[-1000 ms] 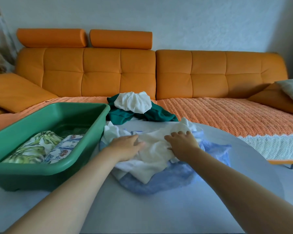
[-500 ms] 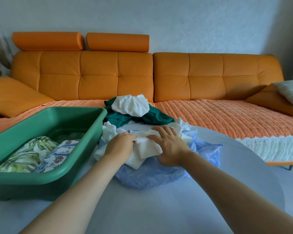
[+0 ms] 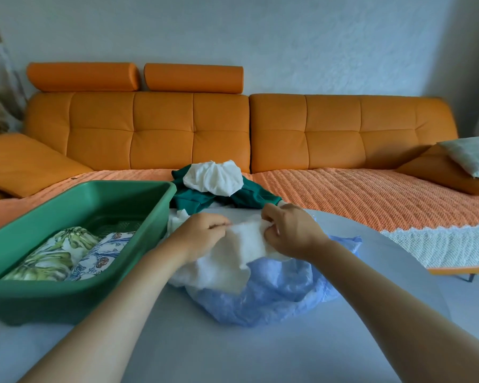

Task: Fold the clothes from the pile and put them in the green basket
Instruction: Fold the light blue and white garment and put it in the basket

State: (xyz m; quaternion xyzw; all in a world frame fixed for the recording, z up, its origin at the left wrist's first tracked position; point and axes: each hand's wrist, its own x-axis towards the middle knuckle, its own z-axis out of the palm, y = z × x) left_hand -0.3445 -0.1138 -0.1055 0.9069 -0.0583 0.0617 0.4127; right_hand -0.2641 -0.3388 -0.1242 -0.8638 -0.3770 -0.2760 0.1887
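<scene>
To the left of your fingers stands the green basket (image 3: pixel 67 302) on the tabletop (image 3: pixel 233 349), holding a folded leaf-print piece (image 3: pixel 50 255) and, touching it, a folded blue-flowered piece (image 3: pixel 100 255). Your left hand (image 3: pixel 202 236) has its fingers (image 3: pixel 219 223) curled, pinching the top edge of the white garment (image 3: pixel 233 264). That garment is stretched between both sets of fingers and sags below them. Your right hand (image 3: pixel 291 233) pinches the same edge with curled fingers (image 3: pixel 270 217). Beneath the white garment and your right wrist lies a crumpled light-blue garment (image 3: pixel 282 297). Beyond your fingers, on the orange sofa (image 3: pixel 343 134), the pile remains: a teal garment (image 3: pixel 194 200) with a white one (image 3: pixel 213 178) on top.
</scene>
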